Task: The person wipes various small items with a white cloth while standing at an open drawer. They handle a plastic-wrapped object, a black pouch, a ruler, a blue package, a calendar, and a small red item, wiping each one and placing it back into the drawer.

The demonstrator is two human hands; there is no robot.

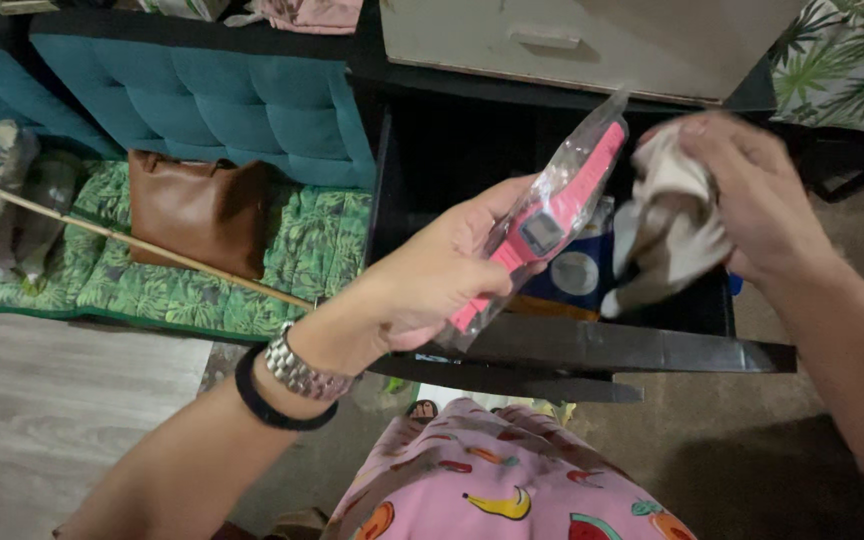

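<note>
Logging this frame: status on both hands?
Left hand grips bagged pink watch. Right hand clutches white cloth. Both over open black drawer; nothing between.

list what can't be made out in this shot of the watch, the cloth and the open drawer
- Pink watch, head view: glare and creases in its clear wrapper blur the face; the left hand covers the lower strap.
- White cloth: motion blur and the right hand hide its shape.
- Black drawer: both hands and deep shadow hide most of its contents.
- Brown bag: a thin stick crosses it.
</note>
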